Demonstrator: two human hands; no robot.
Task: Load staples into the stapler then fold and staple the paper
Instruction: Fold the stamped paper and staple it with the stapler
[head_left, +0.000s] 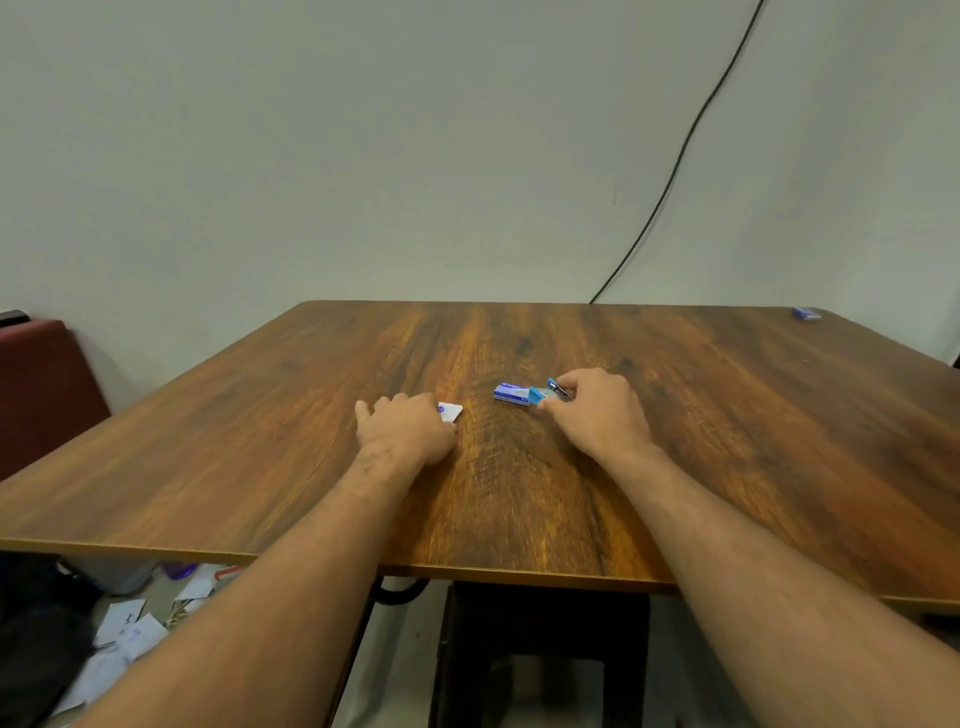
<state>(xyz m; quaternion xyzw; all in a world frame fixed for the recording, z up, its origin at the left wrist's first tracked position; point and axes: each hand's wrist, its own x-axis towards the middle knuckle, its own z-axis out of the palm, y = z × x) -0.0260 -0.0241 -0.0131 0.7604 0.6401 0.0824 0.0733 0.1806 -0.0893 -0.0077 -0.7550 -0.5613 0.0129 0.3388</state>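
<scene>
A small blue and purple staple box (513, 392) lies on the wooden table (727, 426) near its middle. My right hand (597, 410) rests just right of the box, fingers pinched on a small blue stapler (557, 387) that is mostly hidden by them. Left of the box, my left hand (405, 428) lies palm down over a small white folded paper (451, 411) with a purple mark; only the paper's right corner shows.
Another small blue box (807, 313) sits at the table's far right corner. A black cable (675, 171) runs down the wall behind. A dark red seat (41, 384) stands at left. Papers (124, 634) litter the floor under the table's left edge.
</scene>
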